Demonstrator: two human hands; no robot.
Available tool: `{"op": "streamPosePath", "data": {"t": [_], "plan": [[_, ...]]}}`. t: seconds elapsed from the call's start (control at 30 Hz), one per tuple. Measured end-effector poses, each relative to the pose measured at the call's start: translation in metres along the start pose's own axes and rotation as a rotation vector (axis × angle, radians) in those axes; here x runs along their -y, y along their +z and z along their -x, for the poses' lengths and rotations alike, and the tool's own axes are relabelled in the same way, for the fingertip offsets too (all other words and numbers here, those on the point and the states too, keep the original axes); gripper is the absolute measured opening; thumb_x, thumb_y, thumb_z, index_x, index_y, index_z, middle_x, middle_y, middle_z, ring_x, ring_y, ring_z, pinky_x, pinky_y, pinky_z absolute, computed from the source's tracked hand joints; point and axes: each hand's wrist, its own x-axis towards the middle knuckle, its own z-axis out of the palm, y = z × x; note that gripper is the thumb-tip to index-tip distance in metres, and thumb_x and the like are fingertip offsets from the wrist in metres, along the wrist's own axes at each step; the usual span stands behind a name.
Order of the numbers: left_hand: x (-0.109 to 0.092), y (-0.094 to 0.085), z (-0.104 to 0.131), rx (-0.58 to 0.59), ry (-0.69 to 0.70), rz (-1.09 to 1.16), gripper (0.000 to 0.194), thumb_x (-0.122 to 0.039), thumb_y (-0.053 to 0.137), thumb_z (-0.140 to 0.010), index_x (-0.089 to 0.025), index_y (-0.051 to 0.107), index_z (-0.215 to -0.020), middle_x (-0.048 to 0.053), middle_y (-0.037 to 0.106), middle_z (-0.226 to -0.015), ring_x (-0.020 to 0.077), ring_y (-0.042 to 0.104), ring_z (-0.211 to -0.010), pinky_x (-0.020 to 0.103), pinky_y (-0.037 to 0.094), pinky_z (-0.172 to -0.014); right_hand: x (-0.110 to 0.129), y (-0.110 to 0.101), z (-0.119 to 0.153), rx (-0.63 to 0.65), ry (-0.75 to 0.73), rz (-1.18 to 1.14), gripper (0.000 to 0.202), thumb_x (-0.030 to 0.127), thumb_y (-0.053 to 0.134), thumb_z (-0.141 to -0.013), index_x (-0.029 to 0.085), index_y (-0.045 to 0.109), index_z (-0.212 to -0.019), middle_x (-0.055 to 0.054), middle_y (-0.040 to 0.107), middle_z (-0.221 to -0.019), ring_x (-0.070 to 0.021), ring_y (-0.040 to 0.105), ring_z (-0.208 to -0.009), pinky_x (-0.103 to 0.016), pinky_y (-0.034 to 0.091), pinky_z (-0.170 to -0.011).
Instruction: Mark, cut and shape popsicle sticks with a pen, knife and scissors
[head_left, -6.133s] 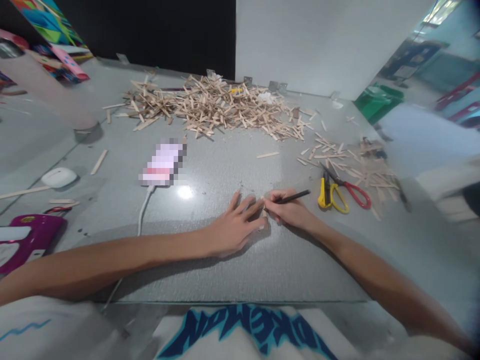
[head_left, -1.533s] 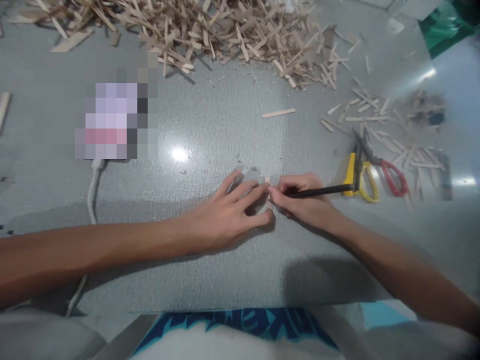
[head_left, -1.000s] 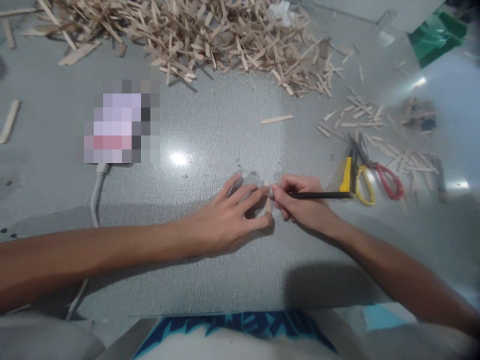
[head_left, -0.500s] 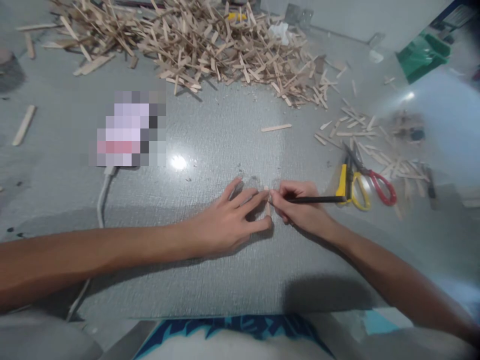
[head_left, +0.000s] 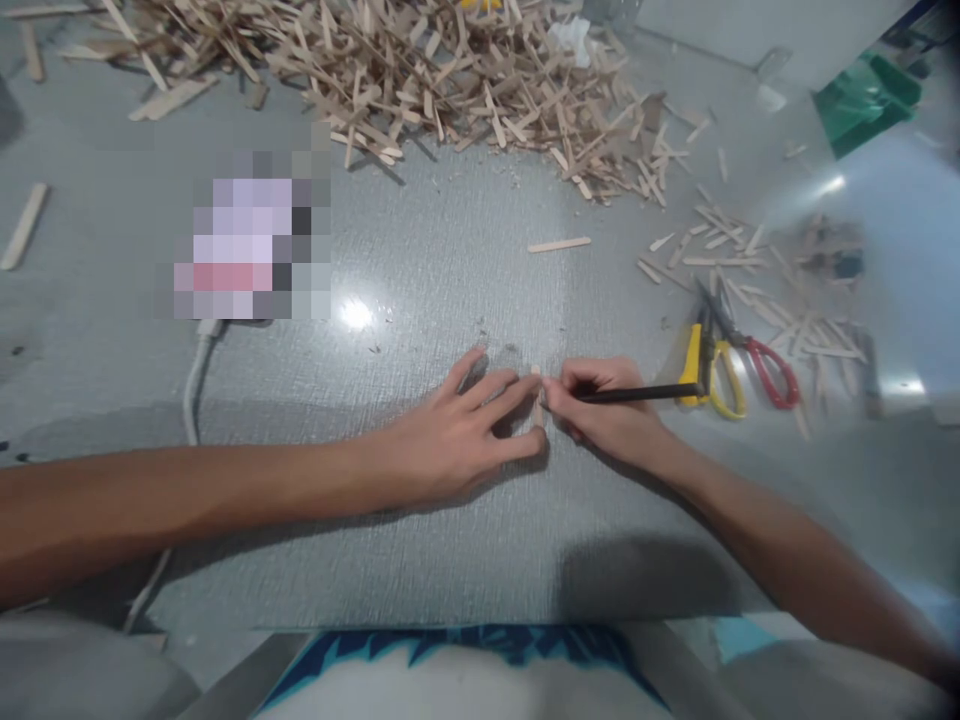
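Note:
My left hand (head_left: 457, 435) lies flat on the grey table (head_left: 420, 540), fingers spread, its fingertips pressing down a small wooden stick (head_left: 537, 400) that lies between my two hands. My right hand (head_left: 607, 412) grips a thin black pencil (head_left: 637, 393) with its tip at that stick. The two hands almost touch. Most of the stick is hidden under my fingers.
A large heap of wooden sticks (head_left: 420, 70) fills the far side. One loose stick (head_left: 559, 244) lies beyond my hands. Yellow scissors (head_left: 705, 365) and red scissors (head_left: 757, 350) rest to the right among scattered sticks (head_left: 750, 260). A phone (head_left: 244, 245) with a white cable (head_left: 193, 380) sits to the left.
Both hands hold the same pose at the small stick. Only the view has shifted a little, tilting down and up over the table.

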Motion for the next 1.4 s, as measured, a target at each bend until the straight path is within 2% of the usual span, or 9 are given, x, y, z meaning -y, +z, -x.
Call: {"op": "streamPosePath", "data": {"t": [0.2, 0.33, 0.53, 0.73, 0.87, 1.0, 1.17, 1.3, 1.4], "plan": [[0.0, -0.001, 0.0, 0.012, 0.005, -0.015, 0.044, -0.013, 0.07, -0.099, -0.022, 0.058, -0.14, 0.025, 0.051, -0.162, 0.0435, 0.05, -0.151, 0.078, 0.032, -0.128, -0.001, -0.001, 0.0, 0.005, -0.007, 0.024, 0.051, 0.037, 0.069, -0.105, 0.022, 0.05, -0.06, 0.004, 0.052, -0.052, -0.01, 0.043, -0.049, -0.028, 0.032, -0.05], [0.001, 0.0, 0.001, 0.01, 0.0, 0.009, 0.046, -0.014, 0.072, -0.099, -0.024, 0.057, -0.142, 0.023, 0.05, -0.165, 0.0411, 0.048, -0.154, 0.076, 0.028, -0.13, 0.0, -0.001, 0.0, 0.004, 0.0, 0.032, 0.052, 0.042, 0.069, -0.106, 0.022, 0.052, -0.061, 0.003, 0.051, -0.053, -0.011, 0.044, -0.051, -0.029, 0.032, -0.051], [0.001, 0.001, 0.0, -0.005, -0.001, 0.011, 0.045, -0.015, 0.072, -0.099, -0.023, 0.058, -0.141, 0.024, 0.052, -0.163, 0.0413, 0.05, -0.152, 0.075, 0.027, -0.131, 0.0, -0.001, 0.0, -0.003, -0.021, 0.055, 0.054, 0.044, 0.069, -0.105, 0.022, 0.049, -0.06, 0.004, 0.051, -0.052, -0.0105, 0.042, -0.05, -0.028, 0.031, -0.05], [0.002, 0.001, 0.002, -0.002, 0.007, -0.074, 0.048, -0.015, 0.07, -0.098, -0.024, 0.057, -0.143, 0.023, 0.053, -0.162, 0.0427, 0.051, -0.147, 0.074, 0.036, -0.125, -0.001, 0.0, 0.002, -0.064, -0.003, 0.016, 0.051, 0.043, 0.068, -0.106, 0.022, 0.055, -0.061, 0.003, 0.055, -0.049, -0.0106, 0.047, -0.046, -0.028, 0.036, -0.049], [-0.001, -0.003, 0.003, -0.098, -0.049, -0.181, 0.041, -0.01, 0.061, -0.104, -0.016, 0.06, -0.145, 0.017, 0.07, -0.136, 0.0343, 0.062, -0.124, 0.056, 0.05, -0.112, -0.002, 0.001, 0.004, -0.106, 0.008, -0.004, 0.052, 0.046, 0.072, -0.104, 0.022, 0.057, -0.061, 0.004, 0.054, -0.048, -0.011, 0.047, -0.044, -0.028, 0.035, -0.047], [-0.005, -0.014, 0.0, -0.152, -0.05, -0.249, 0.021, -0.005, 0.056, -0.107, -0.012, 0.072, -0.118, 0.012, 0.076, -0.114, 0.0281, 0.065, -0.104, 0.043, 0.053, -0.093, -0.002, 0.001, 0.005, -0.094, 0.029, -0.03, 0.051, 0.048, 0.076, -0.103, 0.022, 0.058, -0.063, 0.004, 0.054, -0.049, -0.0109, 0.046, -0.044, -0.028, 0.034, -0.046], [-0.006, -0.022, -0.002, -0.129, -0.059, -0.23, 0.022, -0.002, 0.053, -0.108, -0.011, 0.071, -0.102, 0.009, 0.072, -0.095, 0.0229, 0.063, -0.087, 0.036, 0.053, -0.078, -0.001, 0.0, 0.005, -0.101, 0.006, 0.007, 0.047, 0.038, 0.072, -0.105, 0.022, 0.058, -0.063, 0.003, 0.054, -0.051, -0.0112, 0.047, -0.047, -0.029, 0.034, -0.048], [-0.011, -0.021, 0.003, -0.173, -0.053, -0.226, 0.02, -0.002, 0.056, -0.108, -0.011, 0.072, -0.102, 0.007, 0.074, -0.092, 0.0202, 0.065, -0.084, 0.034, 0.054, -0.076, -0.001, 0.001, 0.006, -0.117, -0.041, 0.022, 0.047, 0.036, 0.072, -0.104, 0.022, 0.057, -0.062, 0.003, 0.053, -0.052, -0.0112, 0.047, -0.049, -0.029, 0.033, -0.048], [-0.02, -0.02, 0.008, -0.211, -0.063, -0.24, 0.01, -0.005, 0.065, -0.106, -0.008, 0.074, -0.106, 0.009, 0.078, -0.094, 0.0219, 0.069, -0.086, 0.037, 0.055, -0.076, -0.001, 0.0, 0.006, -0.116, -0.062, 0.019, 0.047, 0.032, 0.072, -0.104, 0.022, 0.056, -0.061, 0.003, 0.053, -0.052, -0.0105, 0.047, -0.048, -0.029, 0.033, -0.048]]}}
